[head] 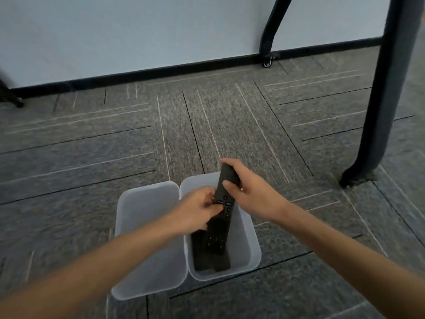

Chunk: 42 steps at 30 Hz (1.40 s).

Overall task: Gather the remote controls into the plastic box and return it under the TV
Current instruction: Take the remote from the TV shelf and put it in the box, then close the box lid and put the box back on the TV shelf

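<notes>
A translucent plastic box (249, 245) sits on the carpet, with its lid (147, 238) lying flat beside it on the left. A long black remote control (224, 203) stands tilted in the box, its lower end down inside. My right hand (248, 189) grips its upper end. My left hand (197, 210) is closed around its middle from the left. Other black remotes (200, 254) lie on the box floor, partly hidden by the long one and my left hand.
Grey patterned carpet covers the floor up to a pale wall with a black skirting. A dark stand leg (379, 100) comes down at the right, a second leg with a caster (268, 62) stands near the wall. A dark object (11, 95) pokes in at far left.
</notes>
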Each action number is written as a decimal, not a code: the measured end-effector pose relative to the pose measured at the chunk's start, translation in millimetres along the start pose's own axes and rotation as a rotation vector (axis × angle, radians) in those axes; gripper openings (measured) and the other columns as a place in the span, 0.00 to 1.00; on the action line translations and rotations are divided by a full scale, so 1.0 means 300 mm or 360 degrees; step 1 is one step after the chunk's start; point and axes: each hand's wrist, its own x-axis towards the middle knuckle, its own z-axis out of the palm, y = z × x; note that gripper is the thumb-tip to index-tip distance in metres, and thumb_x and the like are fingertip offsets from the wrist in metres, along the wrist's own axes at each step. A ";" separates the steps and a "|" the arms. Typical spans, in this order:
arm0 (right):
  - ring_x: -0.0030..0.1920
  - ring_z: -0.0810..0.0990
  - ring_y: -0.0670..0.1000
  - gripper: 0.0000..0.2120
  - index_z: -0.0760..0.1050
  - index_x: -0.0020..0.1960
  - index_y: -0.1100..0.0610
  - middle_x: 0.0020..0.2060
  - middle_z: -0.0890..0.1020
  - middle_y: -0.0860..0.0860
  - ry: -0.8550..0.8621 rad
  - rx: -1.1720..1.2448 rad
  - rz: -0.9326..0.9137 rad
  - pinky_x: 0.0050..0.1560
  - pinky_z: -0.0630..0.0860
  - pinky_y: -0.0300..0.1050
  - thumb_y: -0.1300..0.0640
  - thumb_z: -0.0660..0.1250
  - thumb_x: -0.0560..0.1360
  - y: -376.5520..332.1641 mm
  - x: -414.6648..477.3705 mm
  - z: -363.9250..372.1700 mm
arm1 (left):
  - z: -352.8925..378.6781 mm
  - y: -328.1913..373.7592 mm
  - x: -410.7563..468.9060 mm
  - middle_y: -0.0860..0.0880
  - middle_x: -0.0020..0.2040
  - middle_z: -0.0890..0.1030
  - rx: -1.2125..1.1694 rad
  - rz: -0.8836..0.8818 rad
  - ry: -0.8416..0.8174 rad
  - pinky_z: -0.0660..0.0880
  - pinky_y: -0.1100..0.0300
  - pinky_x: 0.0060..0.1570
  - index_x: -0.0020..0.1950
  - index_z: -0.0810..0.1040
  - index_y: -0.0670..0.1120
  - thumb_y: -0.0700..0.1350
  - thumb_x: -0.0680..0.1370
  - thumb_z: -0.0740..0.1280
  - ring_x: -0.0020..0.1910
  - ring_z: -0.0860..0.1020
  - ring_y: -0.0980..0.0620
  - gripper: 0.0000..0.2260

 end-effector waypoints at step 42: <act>0.54 0.80 0.58 0.23 0.69 0.71 0.56 0.60 0.80 0.54 0.0061 -0.0948 -0.0542 0.50 0.75 0.54 0.62 0.63 0.76 -0.066 -0.105 0.230 | -0.581 -0.056 0.103 0.51 0.52 0.82 0.1082 -0.0024 -0.0109 0.77 0.53 0.53 0.53 0.78 0.55 0.48 0.81 0.63 0.50 0.80 0.52 0.05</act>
